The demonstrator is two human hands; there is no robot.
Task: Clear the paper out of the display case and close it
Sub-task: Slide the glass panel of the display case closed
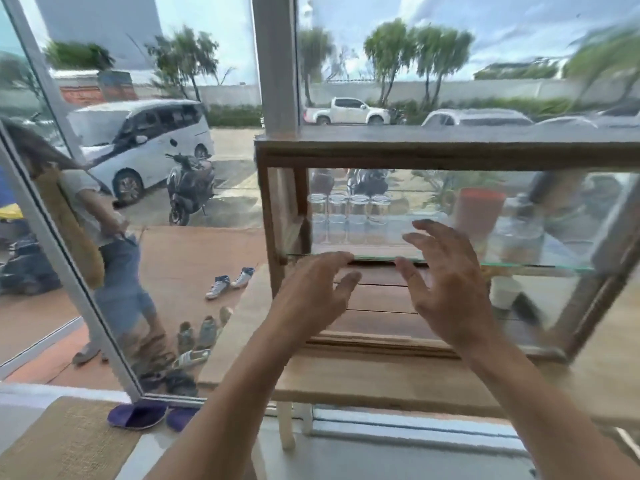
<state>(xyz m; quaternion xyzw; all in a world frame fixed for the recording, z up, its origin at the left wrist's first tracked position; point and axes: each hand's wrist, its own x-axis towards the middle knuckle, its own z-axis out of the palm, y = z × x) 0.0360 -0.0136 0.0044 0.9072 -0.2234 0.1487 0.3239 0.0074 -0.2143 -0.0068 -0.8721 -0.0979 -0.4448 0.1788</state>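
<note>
A wooden display case with glass sides stands on a light wooden table by the window. A glass shelf crosses its middle. Several clear glasses stand at the back left of that shelf. My left hand and my right hand are both raised in front of the case's left half, fingers spread, holding nothing. The lower floor of the case is bare wooden slats behind my hands. I see no paper in the case. A glass door panel slants at the right.
An orange cup and jars sit on the shelf to the right; a white cup stands below. Purple slippers lie on the floor. Outside the window are shoes, a scooter, cars and a person.
</note>
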